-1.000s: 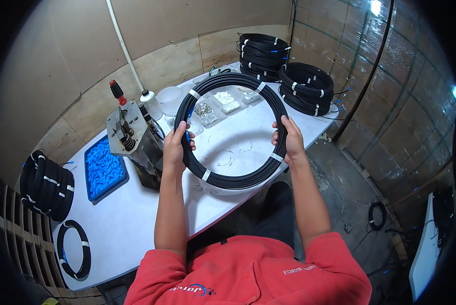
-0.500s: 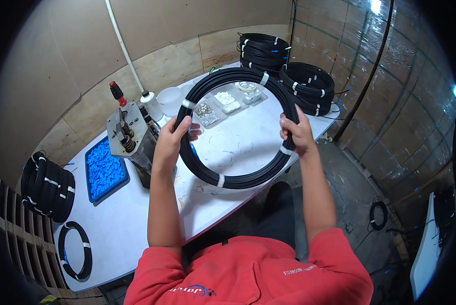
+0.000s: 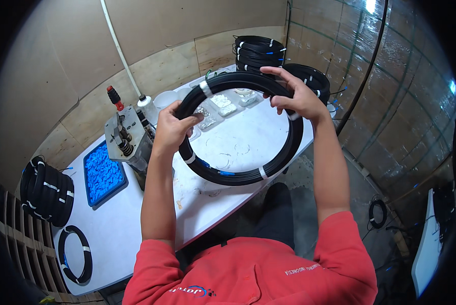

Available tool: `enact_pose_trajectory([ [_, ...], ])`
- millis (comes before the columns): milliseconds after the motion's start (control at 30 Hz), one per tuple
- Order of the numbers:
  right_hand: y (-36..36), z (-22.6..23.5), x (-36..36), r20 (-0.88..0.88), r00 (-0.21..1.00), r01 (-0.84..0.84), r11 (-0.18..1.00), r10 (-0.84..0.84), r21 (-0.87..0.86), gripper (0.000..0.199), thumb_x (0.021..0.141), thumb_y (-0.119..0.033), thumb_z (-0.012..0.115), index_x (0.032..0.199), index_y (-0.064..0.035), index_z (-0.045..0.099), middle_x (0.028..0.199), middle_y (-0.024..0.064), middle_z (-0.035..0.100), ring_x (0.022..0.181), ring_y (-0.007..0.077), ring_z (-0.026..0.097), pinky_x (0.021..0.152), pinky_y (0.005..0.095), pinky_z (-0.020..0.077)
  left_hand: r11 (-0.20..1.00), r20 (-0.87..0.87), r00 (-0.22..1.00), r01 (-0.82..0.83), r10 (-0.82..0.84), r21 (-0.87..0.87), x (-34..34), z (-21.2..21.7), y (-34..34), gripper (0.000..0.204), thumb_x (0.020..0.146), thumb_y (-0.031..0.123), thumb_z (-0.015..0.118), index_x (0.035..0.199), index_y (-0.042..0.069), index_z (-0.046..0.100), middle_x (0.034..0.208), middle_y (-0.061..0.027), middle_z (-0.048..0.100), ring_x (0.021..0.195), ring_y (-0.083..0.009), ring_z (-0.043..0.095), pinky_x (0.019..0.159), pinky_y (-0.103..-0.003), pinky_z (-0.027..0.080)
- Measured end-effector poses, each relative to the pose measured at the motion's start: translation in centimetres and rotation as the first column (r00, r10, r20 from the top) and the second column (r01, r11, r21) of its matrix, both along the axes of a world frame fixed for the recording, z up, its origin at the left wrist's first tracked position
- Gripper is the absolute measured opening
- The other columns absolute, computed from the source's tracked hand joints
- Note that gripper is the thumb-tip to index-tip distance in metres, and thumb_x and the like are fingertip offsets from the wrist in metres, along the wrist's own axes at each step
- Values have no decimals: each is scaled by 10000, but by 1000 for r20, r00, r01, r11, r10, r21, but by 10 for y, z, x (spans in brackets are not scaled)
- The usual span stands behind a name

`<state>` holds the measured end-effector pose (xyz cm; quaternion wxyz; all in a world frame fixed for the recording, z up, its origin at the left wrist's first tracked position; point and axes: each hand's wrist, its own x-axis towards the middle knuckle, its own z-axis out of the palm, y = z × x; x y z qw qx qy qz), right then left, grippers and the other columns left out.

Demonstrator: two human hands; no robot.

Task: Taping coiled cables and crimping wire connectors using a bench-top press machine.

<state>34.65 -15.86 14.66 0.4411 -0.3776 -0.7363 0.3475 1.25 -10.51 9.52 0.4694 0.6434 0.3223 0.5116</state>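
A ring-shaped coil of black cable (image 3: 240, 81), bound with white tape bands, is held up above the table. My left hand (image 3: 171, 128) is closed round its left side, thumb on the near face. At the coil's upper right, my right hand (image 3: 305, 99) straddles the ring with fingers stretched and apart, the thumb toward the opening. Blue connectors (image 3: 227, 173) show along the coil's lower inner edge. Small clear trays of white and metal parts (image 3: 223, 104) are seen through and behind the ring.
On the white table (image 3: 111, 239) stand a bench press (image 3: 129, 134), a tray of blue pieces (image 3: 103, 170) and a bottle (image 3: 147, 107). Stacked coils stand at far left (image 3: 47, 193) and back right (image 3: 258, 53). A single coil (image 3: 88, 262) lies at the left edge.
The cable coil has turned clockwise, its tape bands shifting round, and the blue connectors have come into sight below. My right hand has moved up along the ring and its fingers have spread.
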Motion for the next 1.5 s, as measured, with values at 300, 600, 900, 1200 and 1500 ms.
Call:
enact_pose_trajectory([
  [300,-9,-115,-18,-693,704,-31,969,-153,-245,308,1040,-322,591,1202,-76,501,826,57,571,720,177,625,633,372,585,921,380,915,27,133,-388,-19,-54,23,234,865,178,793,871,100,573,666,22,503,500,-88,472,465,-256,409],
  [600,-38,-95,-50,-678,689,131,964,-257,-232,180,1005,-139,620,1096,-56,490,859,52,561,700,116,568,545,292,531,815,438,889,153,134,-559,-17,-92,36,266,924,319,766,905,122,589,681,31,503,515,-83,486,479,-262,431],
  [900,-23,-118,-37,-766,548,81,933,-335,-350,137,998,-175,626,1023,-91,520,830,49,572,636,113,547,509,268,471,879,406,902,68,148,-471,-18,-79,16,285,955,338,719,1028,97,585,819,-25,579,625,-119,541,536,-271,464],
  [1200,-6,-148,-28,-729,497,105,867,-470,-488,363,1034,-227,566,1359,-78,505,1063,105,638,798,165,600,569,289,508,914,352,918,-25,181,-404,-17,-69,2,652,1042,205,560,1590,129,215,935,-126,640,701,-190,627,599,-313,541],
  [1500,-17,-143,-15,-700,606,69,902,-377,-426,644,1071,-385,451,1634,-226,181,1141,183,636,779,185,643,609,286,544,922,192,980,33,45,-385,-18,-61,-3,362,1095,230,428,1393,44,518,956,-194,672,776,-272,728,683,-366,639],
])
